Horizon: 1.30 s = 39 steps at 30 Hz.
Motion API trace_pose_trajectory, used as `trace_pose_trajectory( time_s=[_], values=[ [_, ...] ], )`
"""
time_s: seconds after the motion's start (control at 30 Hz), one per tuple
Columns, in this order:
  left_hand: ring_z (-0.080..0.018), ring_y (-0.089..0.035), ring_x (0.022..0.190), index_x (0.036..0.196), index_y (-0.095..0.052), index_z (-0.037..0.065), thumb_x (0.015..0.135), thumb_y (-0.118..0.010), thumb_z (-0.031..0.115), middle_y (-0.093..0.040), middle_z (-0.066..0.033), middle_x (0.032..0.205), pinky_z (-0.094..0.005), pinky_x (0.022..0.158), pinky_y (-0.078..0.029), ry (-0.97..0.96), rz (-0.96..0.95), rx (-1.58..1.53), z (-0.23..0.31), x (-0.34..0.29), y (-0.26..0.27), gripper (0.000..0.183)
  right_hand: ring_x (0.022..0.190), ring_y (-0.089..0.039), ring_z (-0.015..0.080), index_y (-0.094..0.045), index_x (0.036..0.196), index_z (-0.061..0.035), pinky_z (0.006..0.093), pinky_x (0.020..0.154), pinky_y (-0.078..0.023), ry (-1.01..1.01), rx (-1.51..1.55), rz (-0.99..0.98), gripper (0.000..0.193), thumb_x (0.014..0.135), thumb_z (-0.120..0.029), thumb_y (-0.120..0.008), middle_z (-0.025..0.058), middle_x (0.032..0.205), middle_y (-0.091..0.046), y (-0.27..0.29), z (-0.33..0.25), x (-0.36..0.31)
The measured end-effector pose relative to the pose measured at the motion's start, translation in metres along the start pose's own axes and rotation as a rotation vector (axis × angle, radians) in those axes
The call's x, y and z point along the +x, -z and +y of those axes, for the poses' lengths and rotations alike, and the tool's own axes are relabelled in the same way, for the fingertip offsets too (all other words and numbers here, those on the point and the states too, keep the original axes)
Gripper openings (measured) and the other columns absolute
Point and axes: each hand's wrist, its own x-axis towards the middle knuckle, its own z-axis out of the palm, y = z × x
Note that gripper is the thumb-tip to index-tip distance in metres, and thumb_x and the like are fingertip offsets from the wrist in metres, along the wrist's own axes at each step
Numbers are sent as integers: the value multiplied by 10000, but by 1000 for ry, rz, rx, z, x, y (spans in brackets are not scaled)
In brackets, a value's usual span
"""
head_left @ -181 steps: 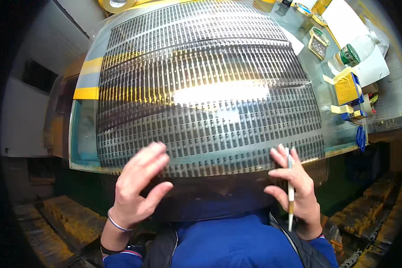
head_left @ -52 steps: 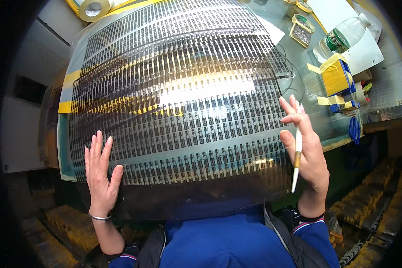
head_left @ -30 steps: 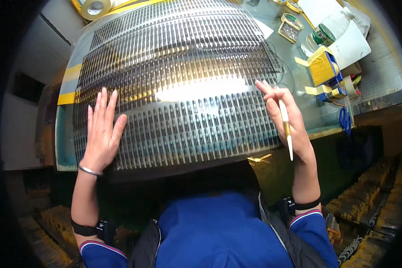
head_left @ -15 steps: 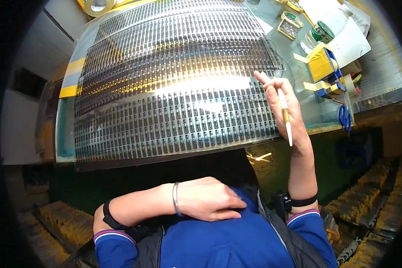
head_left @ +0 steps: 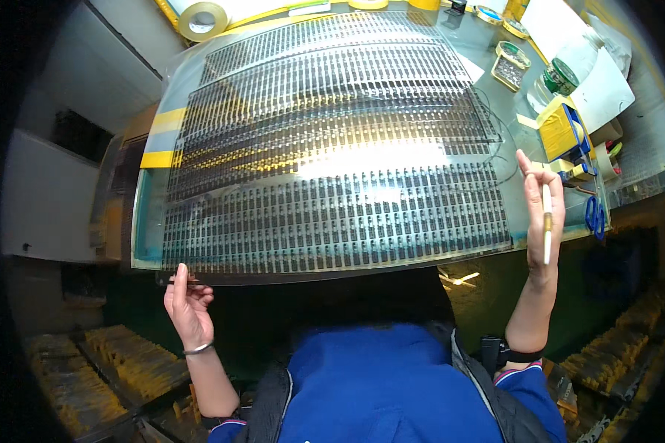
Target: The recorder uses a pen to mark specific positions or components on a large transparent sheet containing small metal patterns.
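A large clear film sheet (head_left: 332,229), printed with rows of small dark shapes, covers most of the glass-topped table. My left hand (head_left: 190,310) is at its near left corner, thumb and fingers closed on the edge; the fingertips are partly hidden. Beyond the sheet's right edge, my right hand (head_left: 543,196) is raised with fingers curled. Tucked in that hand is a slim white pen-shaped tool (head_left: 547,229) with a gold band, its working tip not clear to see.
Tape rolls (head_left: 203,21) lie along the far edge. To the right are a tub of small metal bits (head_left: 510,66), a jar with a green lid (head_left: 560,77), a yellow-and-blue tape dispenser (head_left: 565,129) and blue scissors (head_left: 595,216). Bristly yellow racks (head_left: 133,362) stand below.
My left hand has gone from in front of my body out to the sheet's near left corner. My right hand, still with the white tool, has moved off the sheet's right edge. The view has shifted.
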Motion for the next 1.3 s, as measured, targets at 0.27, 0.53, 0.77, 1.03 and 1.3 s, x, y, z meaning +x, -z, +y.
trace_pose_trajectory(
  time_s=[0.27,0.53,0.77,1.03,1.3],
  values=[
    [-172,-644,518,874,-593,37,938,-626,201,-661,-107,720,-238,439,-515,-104,-188,186,-5,-5,-5,179,1317,-396,421,-487,1162,5,511,1139,-214,304,-596,-382,386,922,-268,-617,264,1317,-505,-70,-7,0],
    [-187,-649,525,904,-590,16,950,-607,191,-669,-156,753,-244,447,-530,-141,-191,178,-10,-7,-8,182,960,-574,413,-549,1008,7,473,805,-463,441,146,-1238,339,900,-305,-627,238,1094,-589,-158,-91,-37],
    [-225,-666,538,999,-590,-27,983,-554,218,-657,-155,777,-259,435,-552,-187,-134,53,-12,-6,-6,247,1083,-636,315,-550,900,-1,438,968,-473,-90,415,-860,152,966,-109,-466,251,1060,-674,-106,-101,-32],
    [-99,-610,483,814,-626,53,981,-563,234,-634,-35,671,-170,393,-454,-230,-40,-46,-14,-3,-19,254,1058,-599,182,-539,1026,-28,312,970,-431,-111,241,-92,180,1023,-184,-449,205,1189,-636,-50,-63,-6],
    [-120,-620,481,824,-616,50,974,-576,221,-640,-52,683,-181,394,-465,-218,-24,-31,-11,-6,-18,231,1239,-490,274,-507,1150,-18,373,1075,-322,57,-120,-297,237,977,-172,-557,251,1335,-517,-88,-37,2]
  ],
)
